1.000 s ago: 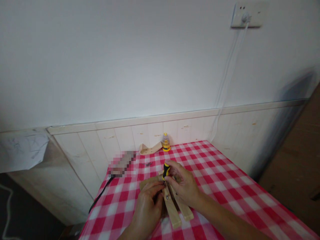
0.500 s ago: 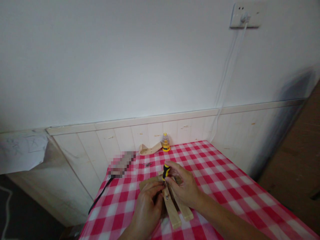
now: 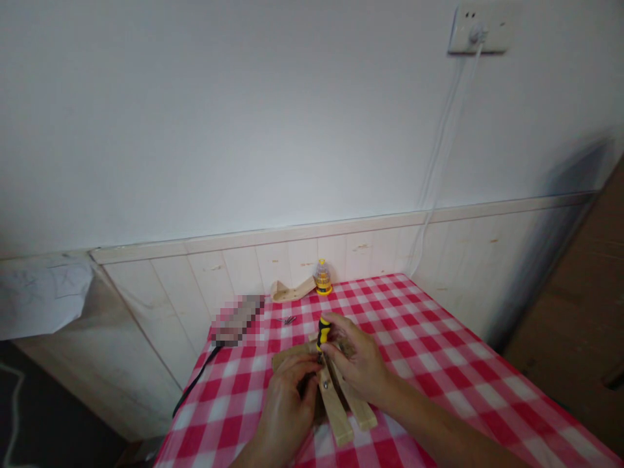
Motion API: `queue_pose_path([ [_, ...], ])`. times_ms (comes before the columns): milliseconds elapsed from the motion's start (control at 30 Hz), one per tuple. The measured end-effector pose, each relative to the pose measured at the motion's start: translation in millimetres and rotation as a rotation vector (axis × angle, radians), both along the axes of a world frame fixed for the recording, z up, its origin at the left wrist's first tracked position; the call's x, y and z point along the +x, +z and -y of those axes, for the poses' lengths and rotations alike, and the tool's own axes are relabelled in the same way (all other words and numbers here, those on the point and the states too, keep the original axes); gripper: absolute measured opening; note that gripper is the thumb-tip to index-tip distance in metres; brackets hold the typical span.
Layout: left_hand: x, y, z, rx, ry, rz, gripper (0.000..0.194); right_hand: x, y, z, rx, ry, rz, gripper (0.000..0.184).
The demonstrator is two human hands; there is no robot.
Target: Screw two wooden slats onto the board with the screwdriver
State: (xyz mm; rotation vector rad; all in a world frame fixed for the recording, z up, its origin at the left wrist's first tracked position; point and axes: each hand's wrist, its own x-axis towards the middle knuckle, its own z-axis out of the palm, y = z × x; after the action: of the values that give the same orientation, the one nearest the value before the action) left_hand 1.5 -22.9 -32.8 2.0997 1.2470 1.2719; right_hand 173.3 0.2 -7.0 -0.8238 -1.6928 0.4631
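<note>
My right hand (image 3: 358,361) is closed around a yellow-and-black screwdriver (image 3: 323,335), held upright with its tip pointing down at a light wooden piece. At that tip, the fingers of my left hand (image 3: 287,396) are pinched together; what they grip is too small to make out. The wooden piece (image 3: 336,416) has two parallel legs extending toward me, and a metal screw (image 3: 325,385) shows on the left leg. Under my hands lies a brownish flat part (image 3: 285,356), partly covered by them.
A curved wooden piece (image 3: 292,294) and a clear-topped yellow bit case (image 3: 322,278) stand at the table's back edge. Several small metal screws (image 3: 289,320) lie nearer. A blurred-out object (image 3: 238,322) with a black strap sits left on the checked tablecloth (image 3: 419,338).
The screwdriver handle has turned slightly in my right hand, showing more yellow. My left hand stays almost in place.
</note>
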Motion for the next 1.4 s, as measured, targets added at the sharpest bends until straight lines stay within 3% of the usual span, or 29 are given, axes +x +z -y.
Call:
queue_pose_path([
  [900,0,2.4,1,-0.008,-0.031,0.011,0.023,0,5.7,3,0.025,-0.018,0.028,0.049],
  [1167,0,6.3,5,0.012,-0.03,-0.035,0.023,5,-3.9,8,0.075,-0.095,0.004,0.047],
  [1400,0,5.4,7,0.083,-0.031,-0.092,0.024,6,-0.7,15,0.103,-0.002,0.011,0.05],
])
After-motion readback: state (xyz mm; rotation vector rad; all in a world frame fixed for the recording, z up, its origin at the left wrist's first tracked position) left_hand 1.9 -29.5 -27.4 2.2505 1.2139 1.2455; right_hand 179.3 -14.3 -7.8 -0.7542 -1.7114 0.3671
